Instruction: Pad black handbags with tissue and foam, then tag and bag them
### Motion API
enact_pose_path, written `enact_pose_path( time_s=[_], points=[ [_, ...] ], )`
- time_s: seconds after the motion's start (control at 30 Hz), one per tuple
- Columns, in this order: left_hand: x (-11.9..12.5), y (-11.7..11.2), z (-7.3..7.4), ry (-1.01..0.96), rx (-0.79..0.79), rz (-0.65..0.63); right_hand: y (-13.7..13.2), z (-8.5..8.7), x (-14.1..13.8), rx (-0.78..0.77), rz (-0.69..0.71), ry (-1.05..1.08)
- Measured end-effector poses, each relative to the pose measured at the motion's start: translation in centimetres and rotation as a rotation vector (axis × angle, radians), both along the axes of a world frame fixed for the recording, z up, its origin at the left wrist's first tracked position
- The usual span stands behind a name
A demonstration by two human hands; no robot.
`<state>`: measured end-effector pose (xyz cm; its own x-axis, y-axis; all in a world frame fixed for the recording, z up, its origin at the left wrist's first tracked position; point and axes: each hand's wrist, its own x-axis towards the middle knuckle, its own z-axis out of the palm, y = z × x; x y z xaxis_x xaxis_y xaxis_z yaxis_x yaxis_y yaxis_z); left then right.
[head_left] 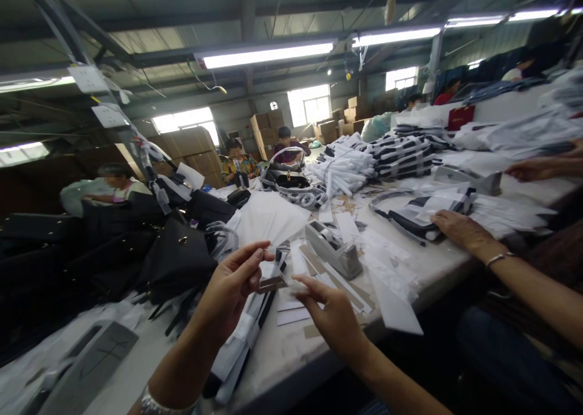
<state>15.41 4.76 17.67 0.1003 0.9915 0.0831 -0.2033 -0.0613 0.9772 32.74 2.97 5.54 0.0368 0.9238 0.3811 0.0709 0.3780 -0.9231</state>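
Note:
My left hand (232,290) is raised over the table, its thumb and forefinger pinched together. Beside its curled lower fingers is a small, shiny, brownish flat piece (272,283), too blurred to name. My right hand (334,321) reaches in from the lower right, fingertips closed at a whitish, see-through bit near that piece. Whether the two bits are one thing, I cannot tell. Under my hands lies a long black item wrapped in white paper (239,342), partly hidden by my left forearm. A grey tape dispenser (334,251) stands just beyond my right hand.
Card strips (291,315) lie around the dispenser. Black handbags (182,254) are heaped at left, above another dispenser (91,366). White-wrapped pieces (348,163) pile up farther back. At right, a co-worker's hand (460,226) rests on a partly wrapped black bag (416,214).

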Motion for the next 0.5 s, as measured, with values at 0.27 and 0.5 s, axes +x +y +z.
enact_pose_path(
  time_s=[0.27,0.5],
  points=[
    [0.0,0.0,-0.8,-0.035,-0.020,-0.006,-1.4,-0.8,0.2,-0.036,-0.071,0.023],
    [-0.4,0.1,-0.6,0.001,-0.058,-0.164,-1.8,-0.5,1.1,-0.435,0.425,0.674]
  ],
)
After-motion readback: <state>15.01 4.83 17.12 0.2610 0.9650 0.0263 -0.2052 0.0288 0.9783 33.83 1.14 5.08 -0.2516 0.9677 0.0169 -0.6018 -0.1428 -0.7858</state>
